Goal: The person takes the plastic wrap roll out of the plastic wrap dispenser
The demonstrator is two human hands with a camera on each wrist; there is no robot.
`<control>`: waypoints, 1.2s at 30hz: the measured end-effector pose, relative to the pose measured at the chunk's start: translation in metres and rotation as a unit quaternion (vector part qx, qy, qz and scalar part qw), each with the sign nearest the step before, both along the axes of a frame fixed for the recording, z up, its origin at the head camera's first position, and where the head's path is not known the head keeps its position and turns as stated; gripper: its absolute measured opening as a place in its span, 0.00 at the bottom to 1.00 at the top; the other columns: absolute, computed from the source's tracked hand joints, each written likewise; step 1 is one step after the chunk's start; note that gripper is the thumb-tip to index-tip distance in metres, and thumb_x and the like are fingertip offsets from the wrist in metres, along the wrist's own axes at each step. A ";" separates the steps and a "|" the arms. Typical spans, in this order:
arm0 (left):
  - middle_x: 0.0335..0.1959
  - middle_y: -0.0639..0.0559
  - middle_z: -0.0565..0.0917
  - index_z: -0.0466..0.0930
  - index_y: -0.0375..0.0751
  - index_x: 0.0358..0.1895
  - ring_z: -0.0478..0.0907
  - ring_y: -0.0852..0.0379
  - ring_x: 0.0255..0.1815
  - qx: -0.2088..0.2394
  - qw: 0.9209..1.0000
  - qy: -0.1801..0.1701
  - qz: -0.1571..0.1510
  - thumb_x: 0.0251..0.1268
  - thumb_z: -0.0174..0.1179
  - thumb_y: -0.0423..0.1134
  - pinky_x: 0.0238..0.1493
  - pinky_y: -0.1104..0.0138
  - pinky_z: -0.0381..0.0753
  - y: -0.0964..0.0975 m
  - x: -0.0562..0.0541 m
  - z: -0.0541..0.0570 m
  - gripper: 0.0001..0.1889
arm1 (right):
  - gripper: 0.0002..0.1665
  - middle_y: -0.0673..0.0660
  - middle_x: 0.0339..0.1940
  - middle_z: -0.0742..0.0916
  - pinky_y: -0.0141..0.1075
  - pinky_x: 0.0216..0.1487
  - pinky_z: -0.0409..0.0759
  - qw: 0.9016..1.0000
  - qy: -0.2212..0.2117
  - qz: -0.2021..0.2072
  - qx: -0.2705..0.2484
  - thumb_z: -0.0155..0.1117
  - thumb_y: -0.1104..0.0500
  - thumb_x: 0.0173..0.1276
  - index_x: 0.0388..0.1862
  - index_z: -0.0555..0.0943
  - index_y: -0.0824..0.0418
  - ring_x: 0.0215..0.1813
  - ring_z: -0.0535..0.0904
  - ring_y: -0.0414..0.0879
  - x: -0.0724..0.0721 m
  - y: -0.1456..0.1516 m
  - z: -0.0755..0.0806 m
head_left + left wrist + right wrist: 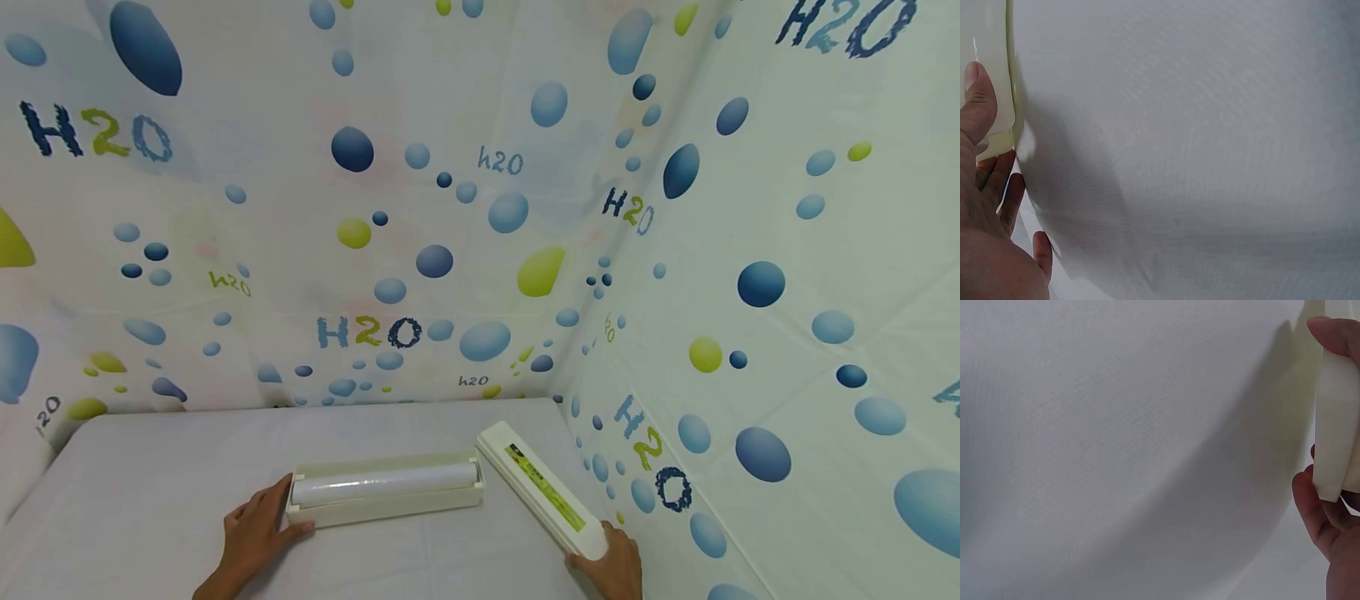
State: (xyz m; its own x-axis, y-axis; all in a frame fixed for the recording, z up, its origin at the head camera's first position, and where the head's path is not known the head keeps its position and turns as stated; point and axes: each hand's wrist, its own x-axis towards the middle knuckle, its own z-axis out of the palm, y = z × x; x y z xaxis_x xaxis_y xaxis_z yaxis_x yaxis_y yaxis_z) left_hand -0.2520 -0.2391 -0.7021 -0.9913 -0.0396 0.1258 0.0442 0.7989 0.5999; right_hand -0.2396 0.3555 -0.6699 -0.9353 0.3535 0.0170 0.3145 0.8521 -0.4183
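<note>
A cream cling film dispenser box (pixel 397 505) lies on the table, its top off and a shiny roll of cling film (pixel 382 482) inside. My left hand (pixel 253 533) holds the box's left end, thumb at the front and fingers at the back. In the left wrist view, the thumb (pixel 982 103) lies against the box wall (pixel 988 56). To the right, the long cream lid (pixel 540 492) with a yellow-green label slants toward me. My right hand (pixel 615 562) grips its near end; in the right wrist view, thumb and fingers span the lid's end (pixel 1335 425).
A white cloth (pixel 180 458) covers the table. Behind it hangs a white curtain (pixel 285 167) printed with blue and green drops and H2O lettering. Another printed curtain (pixel 795 250) runs along the right side, close to the lid and my right hand.
</note>
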 end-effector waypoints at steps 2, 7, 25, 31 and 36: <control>0.75 0.24 0.74 0.60 0.31 0.81 0.70 0.25 0.72 -0.001 1.000 0.002 0.001 0.63 0.76 0.63 0.65 0.31 0.60 0.000 0.000 0.001 0.55 | 0.57 0.64 0.40 0.91 0.51 0.44 0.82 1.000 0.001 0.001 0.001 0.91 0.38 0.39 0.59 0.83 0.74 0.38 0.79 0.54 0.001 0.001 -0.001; 0.75 0.24 0.75 0.61 0.32 0.81 0.71 0.25 0.72 -0.001 1.000 0.009 0.002 0.63 0.76 0.62 0.64 0.30 0.60 -0.001 0.002 0.001 0.54 | 0.56 0.66 0.39 0.90 0.55 0.45 0.85 1.000 -0.006 0.002 -0.001 0.90 0.37 0.41 0.60 0.82 0.75 0.38 0.80 0.55 0.003 0.003 -0.003; 0.75 0.25 0.75 0.62 0.32 0.80 0.71 0.26 0.71 0.002 1.000 0.024 0.004 0.62 0.77 0.59 0.64 0.31 0.60 -0.001 0.005 0.005 0.52 | 0.61 0.67 0.42 0.90 0.62 0.49 0.87 0.999 -0.039 -0.004 0.015 0.93 0.33 0.38 0.62 0.82 0.72 0.38 0.81 0.56 0.007 0.003 -0.008; 0.75 0.24 0.74 0.62 0.31 0.80 0.70 0.26 0.71 0.008 1.000 0.017 0.002 0.62 0.78 0.58 0.65 0.31 0.59 0.000 0.004 0.006 0.53 | 0.62 0.68 0.44 0.90 0.64 0.52 0.87 0.999 -0.037 -0.005 0.015 0.94 0.33 0.36 0.62 0.83 0.71 0.38 0.82 0.57 0.008 0.003 -0.010; 0.76 0.25 0.74 0.61 0.31 0.81 0.69 0.26 0.72 0.011 1.000 0.008 -0.002 0.63 0.77 0.58 0.67 0.31 0.58 0.001 0.004 0.007 0.53 | 0.64 0.68 0.44 0.90 0.66 0.54 0.86 1.000 -0.029 -0.007 0.006 0.94 0.32 0.35 0.62 0.83 0.72 0.39 0.82 0.57 0.009 0.004 -0.013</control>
State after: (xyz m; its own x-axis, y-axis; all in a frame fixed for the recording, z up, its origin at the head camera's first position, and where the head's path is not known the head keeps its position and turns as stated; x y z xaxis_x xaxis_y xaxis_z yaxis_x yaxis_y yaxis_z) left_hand -0.2481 -0.2383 -0.6950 -0.9894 -0.0383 0.1400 0.0567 0.7857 0.6160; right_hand -0.2301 0.3597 -0.6831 -0.9295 0.3674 -0.0318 0.3501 0.8521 -0.3891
